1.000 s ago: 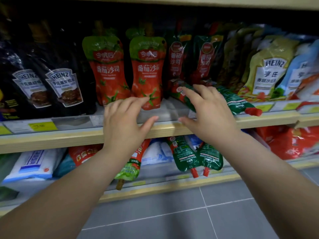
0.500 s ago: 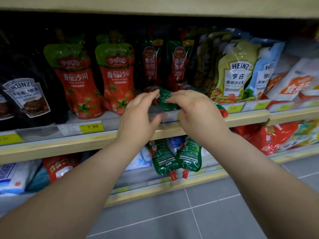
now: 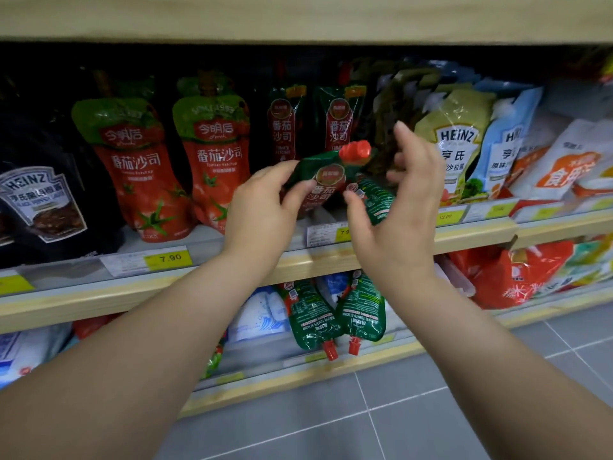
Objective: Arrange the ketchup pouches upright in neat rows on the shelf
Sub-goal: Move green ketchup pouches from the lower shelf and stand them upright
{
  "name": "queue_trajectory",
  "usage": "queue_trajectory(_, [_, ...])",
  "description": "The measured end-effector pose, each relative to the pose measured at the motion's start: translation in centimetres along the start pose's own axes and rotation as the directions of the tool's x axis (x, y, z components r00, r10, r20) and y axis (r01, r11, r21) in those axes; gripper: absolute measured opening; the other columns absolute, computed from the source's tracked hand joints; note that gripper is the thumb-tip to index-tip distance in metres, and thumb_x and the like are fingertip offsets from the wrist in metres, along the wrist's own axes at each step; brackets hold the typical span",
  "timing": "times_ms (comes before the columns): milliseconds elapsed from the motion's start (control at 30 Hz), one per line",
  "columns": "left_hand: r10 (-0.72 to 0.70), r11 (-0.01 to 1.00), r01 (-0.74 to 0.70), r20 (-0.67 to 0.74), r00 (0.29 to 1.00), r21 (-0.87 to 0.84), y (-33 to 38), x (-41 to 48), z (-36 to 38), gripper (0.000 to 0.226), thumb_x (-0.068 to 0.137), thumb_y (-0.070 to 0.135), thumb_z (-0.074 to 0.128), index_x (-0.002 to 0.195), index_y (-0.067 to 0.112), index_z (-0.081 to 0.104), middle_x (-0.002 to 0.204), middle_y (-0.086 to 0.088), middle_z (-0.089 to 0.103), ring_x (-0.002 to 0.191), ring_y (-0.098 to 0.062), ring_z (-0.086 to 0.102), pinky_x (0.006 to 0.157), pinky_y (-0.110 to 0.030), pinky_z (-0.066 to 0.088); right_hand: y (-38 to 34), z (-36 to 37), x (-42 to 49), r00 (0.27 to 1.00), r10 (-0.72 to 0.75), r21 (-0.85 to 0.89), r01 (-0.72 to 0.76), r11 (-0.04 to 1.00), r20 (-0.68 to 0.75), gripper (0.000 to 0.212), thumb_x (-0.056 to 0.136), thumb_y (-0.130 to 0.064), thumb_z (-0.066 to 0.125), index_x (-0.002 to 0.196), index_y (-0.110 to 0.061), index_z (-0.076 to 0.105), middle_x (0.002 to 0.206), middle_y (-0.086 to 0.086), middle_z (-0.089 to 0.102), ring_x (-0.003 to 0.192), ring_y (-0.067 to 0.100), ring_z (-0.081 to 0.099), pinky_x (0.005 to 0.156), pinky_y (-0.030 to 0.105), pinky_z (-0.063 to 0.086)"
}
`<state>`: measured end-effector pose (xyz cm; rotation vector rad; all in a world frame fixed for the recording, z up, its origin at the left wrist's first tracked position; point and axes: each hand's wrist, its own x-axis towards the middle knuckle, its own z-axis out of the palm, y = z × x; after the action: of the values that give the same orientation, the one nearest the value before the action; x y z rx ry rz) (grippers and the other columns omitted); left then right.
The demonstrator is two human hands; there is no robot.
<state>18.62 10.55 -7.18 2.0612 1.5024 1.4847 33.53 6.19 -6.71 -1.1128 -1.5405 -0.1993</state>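
Note:
My left hand (image 3: 262, 207) grips a dark green ketchup pouch (image 3: 326, 175) with a red cap, tilted nearly upright at the front of the middle shelf (image 3: 464, 235). Just to its right, my right hand (image 3: 403, 207) hovers with fingers spread; its thumb touches a second green pouch (image 3: 376, 199) lying flat on the shelf. Two matching green pouches (image 3: 282, 127) (image 3: 338, 124) stand upright behind. Two red-and-green ketchup pouches (image 3: 132, 167) (image 3: 212, 157) stand upright to the left.
Black Heinz pouches (image 3: 39, 200) stand at far left, Heinz salad dressing pouches (image 3: 457, 144) at right. On the lower shelf two green pouches (image 3: 335, 317) lie with caps hanging over the edge. Yellow price tags (image 3: 169, 258) line the rail. Grey tiled floor lies below.
My left hand has taken the lying green pouch and lifted it so its red cap points up. My right hand has opened and moved slightly right. The camera shifted right.

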Motion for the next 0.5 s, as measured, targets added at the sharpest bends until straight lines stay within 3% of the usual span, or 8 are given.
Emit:
queue_trajectory(100, [-0.028, 0.999, 0.028, -0.004, 1.000, -0.018, 0.0, 0.6, -0.3, 0.026, 0.091, 0.033, 0.058, 0.112, 0.020, 0.064, 0.098, -0.003, 0.068, 0.085, -0.018, 0.061, 0.074, -0.039, 0.053, 0.2, 1.2, -1.3, 0.983, 0.107, 0.035, -0.113, 0.993, 0.152, 0.079, 0.080, -0.006, 0.069, 0.144, -0.007, 0.022, 0.136, 0.019, 0.032, 0.122, 0.027, 0.040, 0.096, 0.047, 0.046])
queue_trajectory(267, [-0.074, 0.997, 0.074, 0.002, 0.997, -0.034, -0.3, 1.5, -0.8, 0.026, 0.094, 0.033, 0.054, 0.110, 0.013, 0.059, 0.098, -0.006, 0.066, 0.087, -0.023, 0.061, 0.075, -0.044, 0.052, -0.2, 4.0, 0.1, 0.913, 0.144, 0.028, -0.167, 0.986, 0.383, 0.097, 0.082, -0.012, 0.069, 0.146, -0.036, -0.001, 0.147, 0.012, 0.029, 0.131, 0.027, 0.037, 0.098, 0.050, 0.046])
queue_trajectory(500, [-0.166, 0.976, 0.173, 0.067, 0.984, -0.129, -1.0, 1.7, -1.5, 0.035, 0.093, 0.030, 0.057, 0.125, 0.017, 0.054, 0.102, -0.001, 0.067, 0.086, -0.013, 0.065, 0.079, -0.038, 0.055, 0.0, 6.4, 0.5, 0.921, 0.161, -0.039, -0.158, 0.987, 0.354, 0.096, 0.080, -0.006, 0.068, 0.147, -0.036, 0.005, 0.130, 0.013, 0.043, 0.112, 0.029, 0.050, 0.089, 0.049, 0.050])
